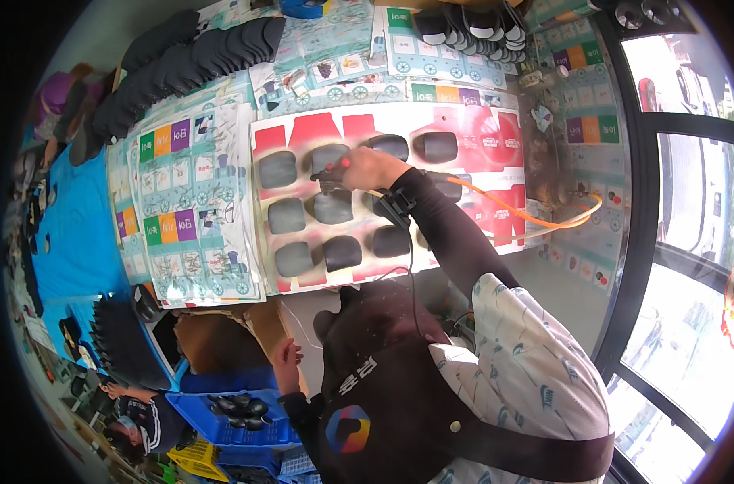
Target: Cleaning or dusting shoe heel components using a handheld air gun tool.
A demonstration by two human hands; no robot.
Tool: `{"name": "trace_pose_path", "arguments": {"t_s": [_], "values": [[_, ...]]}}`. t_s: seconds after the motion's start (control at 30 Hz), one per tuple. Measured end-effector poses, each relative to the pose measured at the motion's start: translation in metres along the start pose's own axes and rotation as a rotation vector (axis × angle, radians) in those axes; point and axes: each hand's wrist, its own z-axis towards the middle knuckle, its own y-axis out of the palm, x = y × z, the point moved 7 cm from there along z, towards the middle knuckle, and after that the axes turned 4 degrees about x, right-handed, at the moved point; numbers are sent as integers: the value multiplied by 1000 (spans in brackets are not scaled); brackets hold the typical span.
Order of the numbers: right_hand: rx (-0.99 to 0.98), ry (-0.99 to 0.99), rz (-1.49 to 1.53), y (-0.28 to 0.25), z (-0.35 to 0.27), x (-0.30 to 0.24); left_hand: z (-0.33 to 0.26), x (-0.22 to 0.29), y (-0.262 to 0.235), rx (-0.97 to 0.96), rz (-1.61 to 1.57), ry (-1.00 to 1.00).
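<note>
My right hand (371,169) is wrapped round a small dark spray gun (328,177), held over the left part of a red and white printed sheet (508,161). Several dark, rounded-square pads lie on that sheet in rows. Just below the spray gun is one pad (333,207); another pad (329,158) is partly behind it. Greyish, powdery colour surrounds the left pads. From beneath my right forearm an orange hose (536,219) loops out to the right. My left hand (286,361) hangs below the table's near edge, fingers loosely apart, holding nothing.
Long overlapping rows of dark pads (214,56) lie at the far left, and more pads (472,28) at the back right. Stacked printed sheets (193,234) lie left. A cardboard box (266,323) and blue crate (189,415) stand near my left hand. Another person (153,419) is lower left.
</note>
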Motion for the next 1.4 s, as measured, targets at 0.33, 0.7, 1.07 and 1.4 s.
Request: {"name": "trace_pose_path", "arguments": {"t_s": [0.33, 0.7, 1.07, 1.4], "values": [[-47, 96, 25, -3, 14, 32, -7, 11, 5, 29, -2, -26], [-195, 189, 15, -7, 7, 37, -18, 6, 13, 59, -15, -33], [-181, 223, 127, -11, -3, 47, -21, -4, 15, 73, -3, 14], [-117, 260, 95, -23, -25, 32, -26, -1, 22, 69, -21, 42]]}}
